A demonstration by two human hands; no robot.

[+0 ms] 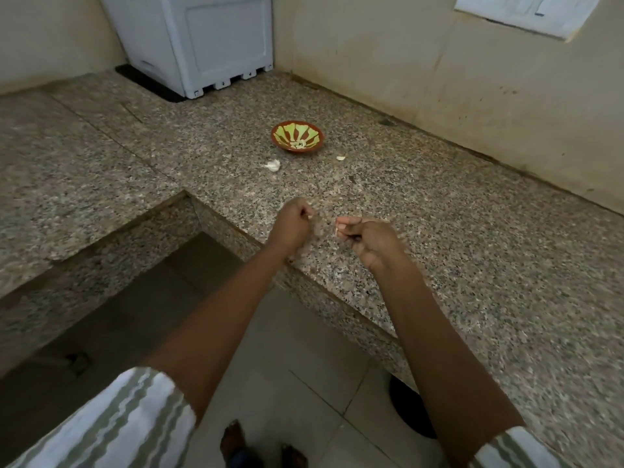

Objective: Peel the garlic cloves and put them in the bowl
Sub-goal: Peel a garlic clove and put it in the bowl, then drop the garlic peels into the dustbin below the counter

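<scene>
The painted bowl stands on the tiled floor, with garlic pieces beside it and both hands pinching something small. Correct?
No: the head view shows the painted bowl on the granite counter, not the floor. Garlic pieces do lie beside it, and the left hand and right hand each pinch something small.

Open granite countertop point(439, 231) runs from the front edge to the painted bowl point(297, 136) near the back edge, the way narrowed only by a garlic bulb point(273, 165) at the bowl's front left and a loose clove point(341, 158) at its front right. A white appliance point(202, 45) fills the back corner.
</scene>
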